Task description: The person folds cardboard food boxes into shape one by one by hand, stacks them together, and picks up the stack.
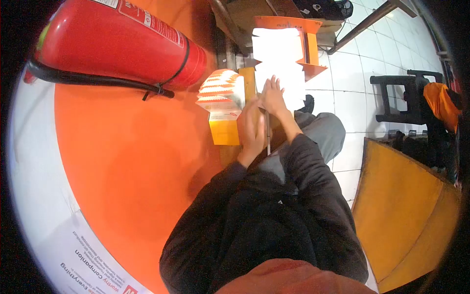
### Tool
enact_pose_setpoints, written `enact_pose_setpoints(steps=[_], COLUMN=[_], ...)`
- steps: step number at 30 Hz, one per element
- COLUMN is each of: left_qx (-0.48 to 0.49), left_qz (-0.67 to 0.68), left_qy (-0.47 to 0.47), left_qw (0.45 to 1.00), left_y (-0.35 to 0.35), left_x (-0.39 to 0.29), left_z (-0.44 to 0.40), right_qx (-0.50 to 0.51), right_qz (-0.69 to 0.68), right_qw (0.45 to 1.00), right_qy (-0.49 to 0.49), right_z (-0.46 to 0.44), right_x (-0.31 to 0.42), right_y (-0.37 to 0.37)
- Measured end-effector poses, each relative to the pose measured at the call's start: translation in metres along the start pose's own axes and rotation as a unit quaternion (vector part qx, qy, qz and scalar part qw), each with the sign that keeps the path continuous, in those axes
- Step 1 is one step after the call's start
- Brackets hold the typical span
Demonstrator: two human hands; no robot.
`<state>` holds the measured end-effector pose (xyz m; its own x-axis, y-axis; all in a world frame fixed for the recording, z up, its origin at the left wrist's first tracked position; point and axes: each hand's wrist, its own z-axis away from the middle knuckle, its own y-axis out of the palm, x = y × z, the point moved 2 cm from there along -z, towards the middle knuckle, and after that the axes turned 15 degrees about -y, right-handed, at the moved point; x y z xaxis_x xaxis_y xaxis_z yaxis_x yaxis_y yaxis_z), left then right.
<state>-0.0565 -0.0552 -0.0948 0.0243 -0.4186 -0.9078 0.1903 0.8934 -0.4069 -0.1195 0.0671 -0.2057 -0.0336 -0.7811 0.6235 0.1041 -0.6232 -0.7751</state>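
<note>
Glare bleaches the card (277, 46) white at upper centre; the left hand (252, 131) looks blurred; soft shadow dims the orange surface (132, 181) left of centre; fisheye distortion bends toward black corners.

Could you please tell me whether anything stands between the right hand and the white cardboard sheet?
Nothing visible does: the right hand appears to rest directly on the white cardboard sheet. The blurred left hand is at the sheet's near left side, not between them.
</note>
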Motion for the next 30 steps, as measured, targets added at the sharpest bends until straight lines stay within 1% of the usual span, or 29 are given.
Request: enact_pose_setpoints(steps=[1, 2, 4, 7, 10, 11, 13, 16, 19, 22, 25, 28, 30], left_qx=[-0.019, -0.049, -0.108, -0.057, -0.062, -0.042, -0.004, 0.015, 0.019, -0.005, -0.017, -0.014, -0.094], left_qz=[0.056, 0.059, 0.068, 0.108, 0.107, 0.127, 0.166, 0.207, 0.270, 0.363, 0.351, 0.216, 0.088], left_qy=[-0.044, -0.065, -0.105, -0.154, -0.151, -0.163, -0.183, -0.225, -0.263, -0.252, -0.261, -0.142, -0.079], left_qw=[0.997, 0.995, 0.986, 0.981, 0.981, 0.978, 0.969, 0.952, 0.926, 0.897, 0.899, 0.966, 0.989], left_y=[0.011, 0.023, 0.050, 0.073, 0.081, 0.083, 0.081, 0.077, 0.076, 0.080, 0.081, 0.083, 0.084], left_x=[-0.001, 0.006, 0.045, 0.086, 0.112, 0.121, 0.112, 0.097, 0.102, 0.092, 0.097, 0.120, 0.144], left_z=[-0.018, -0.034, -0.062, -0.085, -0.097, -0.097, -0.098, -0.090, -0.089, -0.083, -0.083, -0.093, -0.095], right_qx=[0.014, 0.014, 0.014, -0.046, -0.038, -0.053, -0.084, -0.135, -0.150, -0.158, -0.157, -0.219, -0.220], right_qz=[-0.026, -0.030, -0.034, -0.072, -0.089, -0.090, -0.094, -0.179, -0.173, -0.274, -0.339, -0.319, -0.301], right_qw=[0.999, 0.999, 0.997, 0.989, 0.994, 0.993, 0.991, 0.973, 0.970, 0.947, 0.926, 0.922, 0.928], right_qy=[-0.015, -0.034, -0.074, -0.122, -0.053, -0.048, -0.039, -0.057, -0.081, -0.063, -0.040, -0.016, 0.017], right_z=[0.002, 0.004, 0.009, 0.018, 0.023, 0.024, 0.028, 0.032, 0.038, 0.043, 0.047, 0.059, 0.079], right_x=[-0.003, -0.005, -0.007, -0.008, -0.004, -0.003, -0.001, -0.002, -0.002, -0.010, -0.009, 0.006, 0.022], right_y=[-0.006, -0.011, -0.019, -0.026, -0.029, -0.030, -0.035, -0.041, -0.050, -0.056, -0.066, -0.086, -0.115])
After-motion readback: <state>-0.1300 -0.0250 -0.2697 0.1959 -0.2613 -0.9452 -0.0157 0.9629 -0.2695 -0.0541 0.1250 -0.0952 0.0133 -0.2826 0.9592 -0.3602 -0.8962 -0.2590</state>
